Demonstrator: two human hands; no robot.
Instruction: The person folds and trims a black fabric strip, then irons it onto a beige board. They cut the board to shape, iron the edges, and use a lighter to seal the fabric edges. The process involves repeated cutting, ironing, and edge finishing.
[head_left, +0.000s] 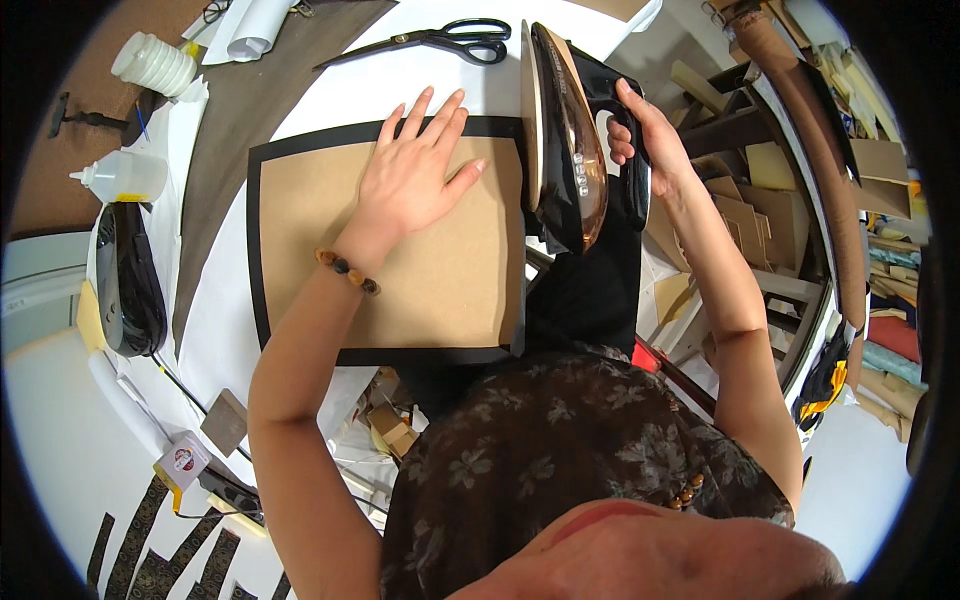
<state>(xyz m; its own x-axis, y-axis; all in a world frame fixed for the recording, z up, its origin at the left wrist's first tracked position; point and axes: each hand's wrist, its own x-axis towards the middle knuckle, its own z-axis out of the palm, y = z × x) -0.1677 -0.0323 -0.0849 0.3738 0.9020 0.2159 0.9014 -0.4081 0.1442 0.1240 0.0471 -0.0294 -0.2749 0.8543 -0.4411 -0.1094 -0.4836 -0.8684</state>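
Flat on a tan panel with a black border point(310, 210) lies my left hand point(415, 185), fingers spread and pressing its upper middle. My right hand point(650, 140) is wrapped round the black handle of a clothes iron point(570, 150), which has an amber see-through body. The iron is tipped on its side, its pale soleplate facing the panel's right edge; whether it touches that edge I cannot tell. Beyond the panel, a pair of black-handled scissors point(430, 40) rests on white paper, blades pointing left.
At the left stand a squeeze bottle point(125, 176) and stacked white tubs point(153, 65), with a black device point(130, 280) nearer me. Rolled paper point(255, 30) lies at the far left. Dark patterned strips point(150, 540) are at lower left. Cardboard pieces point(770, 220) fill shelving at right.
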